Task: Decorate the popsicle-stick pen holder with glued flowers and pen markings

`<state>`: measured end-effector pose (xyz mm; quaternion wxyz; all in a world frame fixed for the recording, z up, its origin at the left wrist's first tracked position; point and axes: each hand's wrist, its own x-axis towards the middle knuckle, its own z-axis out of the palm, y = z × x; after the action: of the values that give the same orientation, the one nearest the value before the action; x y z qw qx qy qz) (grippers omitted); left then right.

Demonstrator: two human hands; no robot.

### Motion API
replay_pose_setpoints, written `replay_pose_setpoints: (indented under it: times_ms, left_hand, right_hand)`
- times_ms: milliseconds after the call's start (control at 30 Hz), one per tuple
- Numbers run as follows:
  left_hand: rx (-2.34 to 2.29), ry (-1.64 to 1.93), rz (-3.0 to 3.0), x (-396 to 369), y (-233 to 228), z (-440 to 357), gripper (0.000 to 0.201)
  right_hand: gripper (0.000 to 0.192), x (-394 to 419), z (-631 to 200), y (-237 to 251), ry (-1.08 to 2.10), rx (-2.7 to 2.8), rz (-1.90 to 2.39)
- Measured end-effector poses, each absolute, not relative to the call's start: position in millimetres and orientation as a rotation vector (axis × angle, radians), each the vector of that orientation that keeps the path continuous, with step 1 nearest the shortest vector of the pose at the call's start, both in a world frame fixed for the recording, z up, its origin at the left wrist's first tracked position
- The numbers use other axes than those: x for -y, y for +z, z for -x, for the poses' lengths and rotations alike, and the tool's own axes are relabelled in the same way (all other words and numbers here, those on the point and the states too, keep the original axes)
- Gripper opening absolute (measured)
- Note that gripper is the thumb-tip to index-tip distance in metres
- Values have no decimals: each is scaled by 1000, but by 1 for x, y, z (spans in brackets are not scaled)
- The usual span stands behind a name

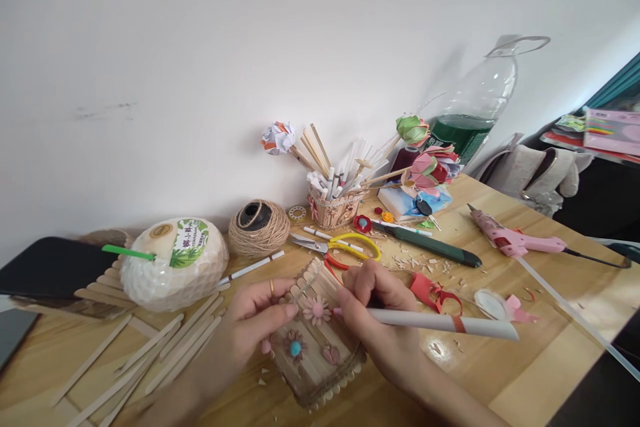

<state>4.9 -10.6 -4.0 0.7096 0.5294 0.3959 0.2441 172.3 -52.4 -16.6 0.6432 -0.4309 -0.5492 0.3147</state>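
Note:
My left hand [260, 313] grips the upper left edge of a small craft piece made of wooden sticks [320, 367], trimmed with twine. On its face sit a pink flower [317, 310], a brown flower with a blue centre [294, 345] and a pinkish heart [331, 354]. In my right hand [377, 313] is a white marker [445, 321] with a brownish band, held like a pen. Its pink tip is by the pink flower; whether it touches is unclear. Just beyond the piece lie scissors [345, 250] with yellow and red handles.
Loose craft sticks [150, 360] lie at left, near a wrapped coconut [173, 263] with a green straw. Behind are a twine ball [259, 227] and a basket [335, 210] of markers. A green-handled knife [433, 245] and pink glue gun [517, 237] lie right, among wood scraps.

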Motion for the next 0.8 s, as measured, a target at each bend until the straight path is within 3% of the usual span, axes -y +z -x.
replay_pose_setpoints:
  times_ms: [800]
  left_hand:
    - [-903,534,-1201,10,-2,-6,31]
  right_hand:
    - [31,55,-171,-18,748,1252,979]
